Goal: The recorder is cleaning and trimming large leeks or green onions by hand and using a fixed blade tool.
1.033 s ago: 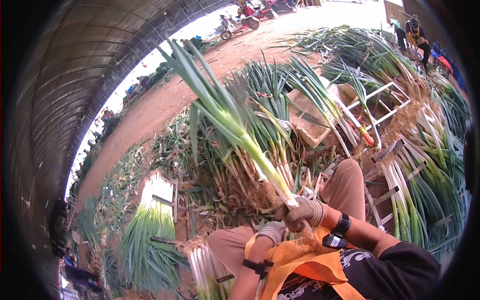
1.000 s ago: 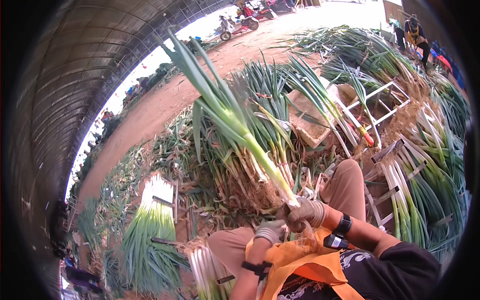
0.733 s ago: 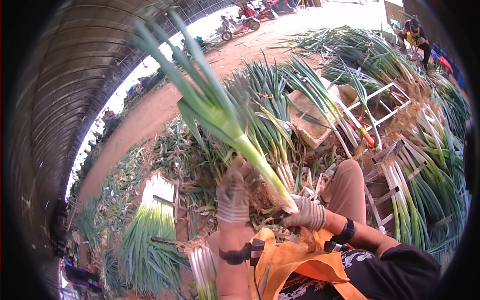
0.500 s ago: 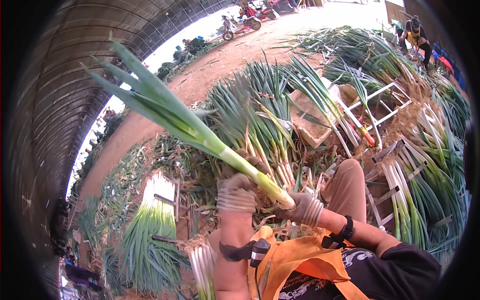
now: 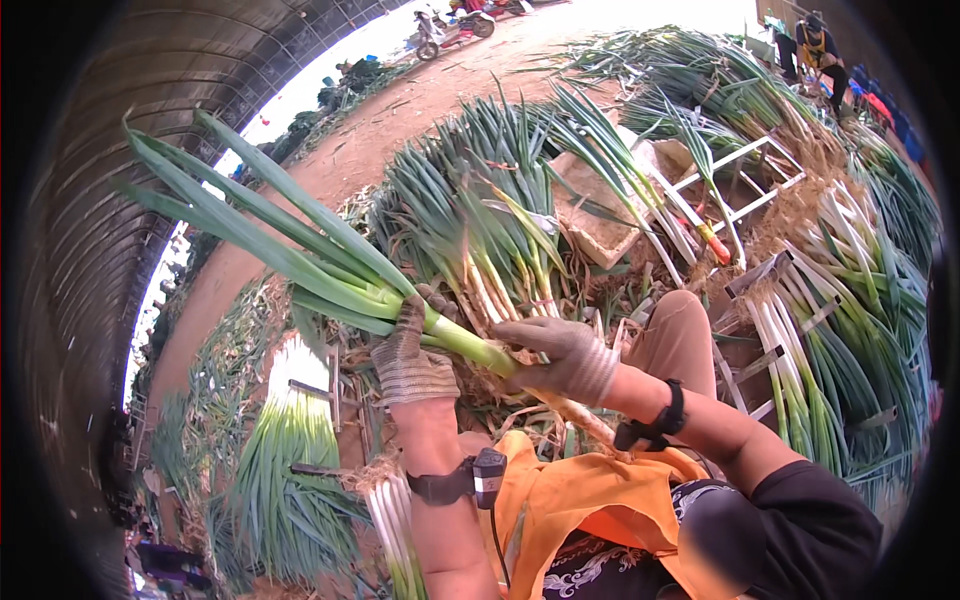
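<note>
A large green onion (image 5: 470, 345) lies slantwise across my lap, its long leaves spread toward the upper left and its pale stalk running down to the right. My left hand (image 5: 412, 345), in a dirty knit glove, is wrapped round it where the leaves fan out. Lower down, my gloved right hand (image 5: 565, 355) grips the stalk, its fingers laid over it and hiding part of it. The stalk's lower end comes out below that hand, near my orange apron (image 5: 545, 500).
Upright green onions (image 5: 480, 220) stand ahead, beside a pale foam box (image 5: 600, 225). White-stalked bundles lie in metal racks at left (image 5: 300, 400) and right (image 5: 785, 360). A white frame (image 5: 750, 190) holds a red-and-yellow tool (image 5: 712, 240). A person (image 5: 815, 55) sits far right.
My left hand has slid up to the leaf base, and my right hand has moved from the root end up the stalk. The onion now sits lower and farther left.
</note>
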Motion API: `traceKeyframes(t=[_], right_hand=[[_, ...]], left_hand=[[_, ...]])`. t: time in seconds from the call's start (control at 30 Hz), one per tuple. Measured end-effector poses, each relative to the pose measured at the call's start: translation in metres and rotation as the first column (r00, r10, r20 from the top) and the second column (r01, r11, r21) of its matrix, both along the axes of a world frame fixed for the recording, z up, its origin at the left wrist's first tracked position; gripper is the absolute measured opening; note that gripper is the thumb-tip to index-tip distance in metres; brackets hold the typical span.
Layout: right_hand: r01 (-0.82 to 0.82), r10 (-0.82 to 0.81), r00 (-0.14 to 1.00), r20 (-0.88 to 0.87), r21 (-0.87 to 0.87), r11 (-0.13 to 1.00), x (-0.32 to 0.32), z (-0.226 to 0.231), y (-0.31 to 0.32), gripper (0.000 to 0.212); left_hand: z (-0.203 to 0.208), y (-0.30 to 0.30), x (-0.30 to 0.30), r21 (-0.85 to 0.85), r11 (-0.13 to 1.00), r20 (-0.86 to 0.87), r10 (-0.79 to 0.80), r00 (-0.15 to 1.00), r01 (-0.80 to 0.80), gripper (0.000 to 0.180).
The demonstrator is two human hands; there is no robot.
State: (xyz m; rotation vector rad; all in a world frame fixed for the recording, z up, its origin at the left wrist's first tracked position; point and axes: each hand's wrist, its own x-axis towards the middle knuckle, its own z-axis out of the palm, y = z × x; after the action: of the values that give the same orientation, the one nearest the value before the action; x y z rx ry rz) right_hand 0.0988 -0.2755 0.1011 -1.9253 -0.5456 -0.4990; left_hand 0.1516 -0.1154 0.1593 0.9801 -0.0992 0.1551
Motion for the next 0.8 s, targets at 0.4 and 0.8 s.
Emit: traceKeyframes(t=[0.4,0.8], right_hand=[[0.148,-0.008,0.848,-0.531,0.223,0.964,-0.001,-0.163,-0.103,0.009],[-0.054,0.378,0.826,-0.418,0.608,0.792,-0.005,-0.01,-0.027,0.03]], left_hand=[[-0.018,0.003,-0.003,0.397,0.918,-0.07,0.029,0.997,0.001,0.03],[-0.029,-0.003,0.042,0.351,0.88,0.076,-0.368,0.927,0.32,0.034]])
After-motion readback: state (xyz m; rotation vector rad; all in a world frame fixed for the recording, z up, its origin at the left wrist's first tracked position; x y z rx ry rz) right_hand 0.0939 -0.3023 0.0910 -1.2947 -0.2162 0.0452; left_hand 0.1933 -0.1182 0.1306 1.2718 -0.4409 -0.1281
